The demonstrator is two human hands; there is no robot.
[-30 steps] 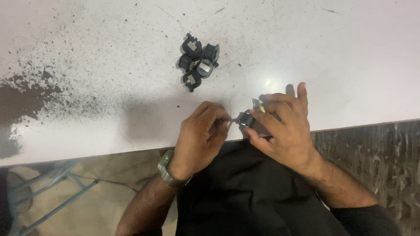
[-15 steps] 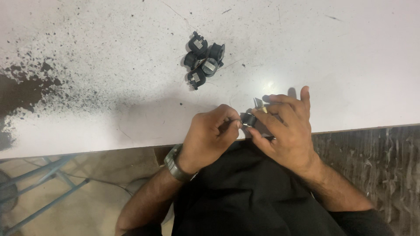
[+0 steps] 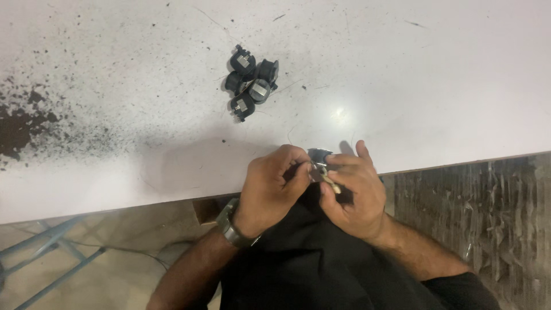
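Far to your left the white bench [image 3: 115,86] carries a dark blotch of black stain [image 3: 20,129] that thins into fine specks toward the middle. Further right, well up the bench from your hands, a small cluster of black parts [image 3: 251,83] lies bunched together, one showing a pale silvery face. Nearer you, at the bench's front edge, your left hand [image 3: 270,186] wears a wristwatch [image 3: 231,225] and has its fingers [image 3: 294,166] curled narrow, pinched at the side of a small metal part [image 3: 317,163]. That part sits between both hands, just over the bench edge and above your dark clothing [image 3: 321,258]. Your right hand [image 3: 356,192] closes on it from the other side, thumb and fingertips tight on the piece. How each fingertip seats on it cannot be told.
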